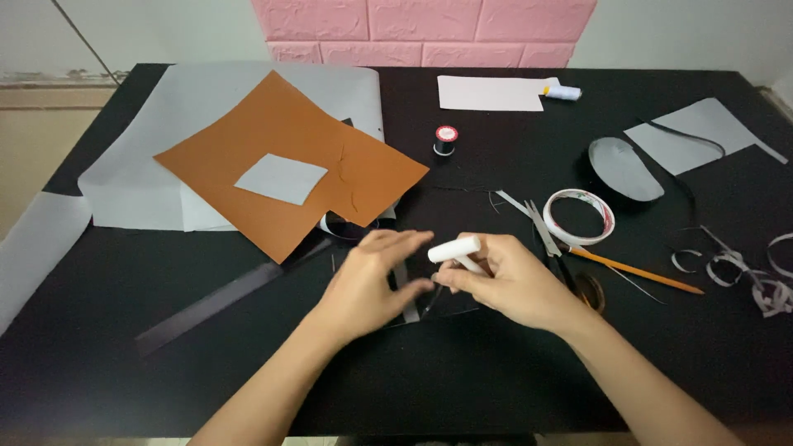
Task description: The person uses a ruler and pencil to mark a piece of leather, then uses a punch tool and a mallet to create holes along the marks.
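Down at the centre of the frame, much of the work is hidden: the left hand [372, 281] lies flat with fingers spread over a dark sheet [429, 310] that barely stands out from the black table [496, 363], and its palm covers part of a thin pale strip [406, 301] running under the fingertips. The right hand [512, 285] is curled closed around a small white tube [454, 249], smooth and round, its thin dark tip pointing down towards the sheet; where the tip meets the sheet is too dim to tell. Just right of that hand, scissors [541, 227] lie partly behind the knuckles, beside an orange pencil [636, 271] and a ring of white tape [580, 216]. In the upper left lies a stiff orange-brown sheet [281, 157], matte like leather, with a grey paper square [281, 179] on it and larger grey paper [149, 165] beneath. A dark ruler [223, 301] slants at the lower left. A spool of black thread [446, 139] stands at upper centre, and curled paper scraps [743, 272] are cut off by the right edge.
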